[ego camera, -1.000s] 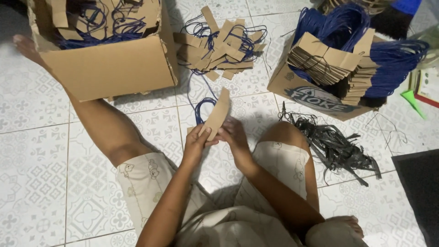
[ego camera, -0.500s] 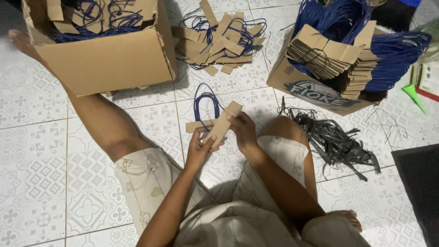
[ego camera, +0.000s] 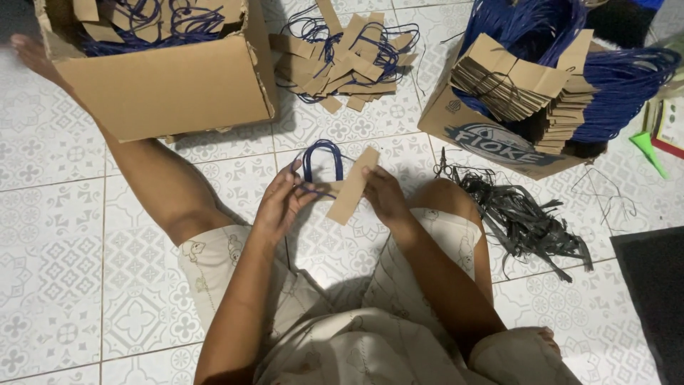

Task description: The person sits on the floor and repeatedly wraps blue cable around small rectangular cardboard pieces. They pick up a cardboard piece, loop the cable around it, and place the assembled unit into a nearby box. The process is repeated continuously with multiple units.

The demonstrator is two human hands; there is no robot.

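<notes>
We see the left hand (ego camera: pixel 279 203) pinching the lower ends of a blue cord loop (ego camera: pixel 322 158), its fingers closed on the cord. The right hand (ego camera: pixel 383 196) grips a brown cardboard strip (ego camera: pixel 353 185), thumb and fingers closed on its edge. The strip tilts, its upper end toward 1 o'clock, and it crosses in front of the loop's right side. Loop and strip are held together above the white patterned floor tiles (ego camera: pixel 78 285), between the person's knees, at about the centre of the view.

At 11 o'clock from the hands stands an open cardboard box (ego camera: pixel 171 89) holding strips with blue cord. At 12 o'clock a loose pile of finished strips and cord (ego camera: pixel 342 60) lies on the tiles, just beside that box. At 2 o'clock a second, tilted carton (ego camera: pixel 491 139) holds stacked brown cardboard pieces (ego camera: pixel 513 85) and a mass of blue cord (ego camera: pixel 620 78). At 3 o'clock, near the right knee, lies a heap of black strapping scraps (ego camera: pixel 524 221). A dark mat (ego camera: pixel 652 299) sits at 4 o'clock, well apart from the hands. The person's left leg stretches toward 10 o'clock, beside the open box.
</notes>
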